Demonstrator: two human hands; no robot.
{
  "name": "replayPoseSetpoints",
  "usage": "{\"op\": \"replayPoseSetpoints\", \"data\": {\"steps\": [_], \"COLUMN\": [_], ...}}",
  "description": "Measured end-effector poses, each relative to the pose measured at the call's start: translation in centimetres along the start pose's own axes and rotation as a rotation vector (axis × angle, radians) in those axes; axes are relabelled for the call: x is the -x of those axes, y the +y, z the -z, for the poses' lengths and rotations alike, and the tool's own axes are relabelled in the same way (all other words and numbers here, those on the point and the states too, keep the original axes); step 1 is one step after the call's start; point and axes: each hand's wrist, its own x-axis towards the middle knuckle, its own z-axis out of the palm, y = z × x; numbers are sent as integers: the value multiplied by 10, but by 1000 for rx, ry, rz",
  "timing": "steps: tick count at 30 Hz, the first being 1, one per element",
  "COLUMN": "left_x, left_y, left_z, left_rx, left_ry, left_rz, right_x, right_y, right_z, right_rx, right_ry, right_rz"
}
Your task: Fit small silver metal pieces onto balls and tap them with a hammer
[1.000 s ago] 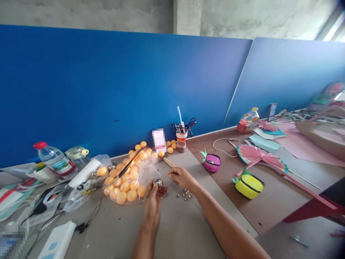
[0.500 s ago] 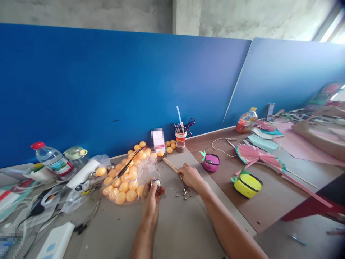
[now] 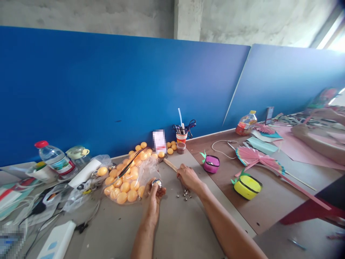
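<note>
My left hand (image 3: 153,196) is wrapped round a shiny silver ball (image 3: 156,184), close to the right side of a clear plastic bag of orange balls (image 3: 125,187). To its right, my right hand (image 3: 188,177) is closed round the near end of a light wooden stick (image 3: 170,164), which points away toward the blue partition. Several small silver beads (image 3: 185,195) lie on the grey table (image 3: 178,226) just below my right hand.
A purple pouch (image 3: 211,163) and a yellow pouch (image 3: 248,186) stand on the right. Behind are a cup of pens (image 3: 181,137) and a juice bottle (image 3: 246,124). A red-capped bottle (image 3: 58,162) and cables lie left. Another person's arm (image 3: 318,144) rests at the far right.
The view has shifted slightly, so most things appear a little lower. Both hands keep almost the same place and the same hold.
</note>
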Motion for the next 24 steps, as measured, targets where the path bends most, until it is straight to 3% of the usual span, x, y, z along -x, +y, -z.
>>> {"op": "replayPoseSetpoints", "data": {"steps": [5,13,19,24], "left_x": [2,4,3,-1], "left_y": [2,4,1,-2], "left_z": [-1,-3,1,4], "left_rx": [19,54,31,12], "left_ry": [-29,-63,-106,-137], "left_rz": [6,37,47,36], "right_x": [-4,-3,-4,-2], "right_y": [-7,-28,-34,-38], "right_z": [-6,-14,-17,-18], "right_rx": [-473,-1243,-1509,-1460], "right_ry": [207,-20,-32,-123], "right_rz": [71,53,43,31]}}
